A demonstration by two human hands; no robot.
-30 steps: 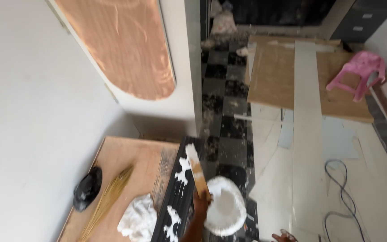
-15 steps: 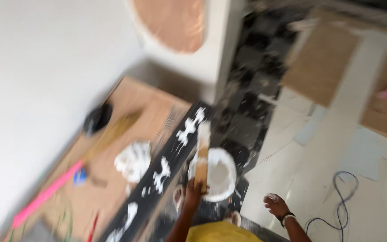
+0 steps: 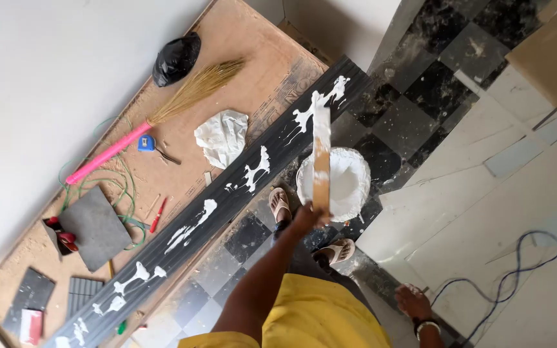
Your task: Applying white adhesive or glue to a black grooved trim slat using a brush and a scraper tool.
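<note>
My left hand (image 3: pixel 307 218) grips the lower end of a flat wooden stick (image 3: pixel 321 151) smeared white at its top. The stick stands over a white bucket (image 3: pixel 346 187) of white paste on the checkered floor. Beside the bucket a long dark ribbed panel (image 3: pixel 272 164) lies along the edge of a wooden board (image 3: pixel 272 58), with several white blobs of paste on it. My right hand (image 3: pixel 414 301), with a band at the wrist, hangs low at the right, holding nothing. My sandalled feet are next to the bucket.
On the board lie a pink-handled broom (image 3: pixel 162 119), a black bag (image 3: pixel 176 58), a crumpled white bag (image 3: pixel 222 136), a blue tape measure (image 3: pixel 147 143), a grey tile (image 3: pixel 96 227) and green cord. A blue cable (image 3: pixel 517 258) curls on the pale floor sheets at the right.
The view has swung down and left, bringing more of the board and the panel into sight. My left hand still holds the stick over the bucket.
</note>
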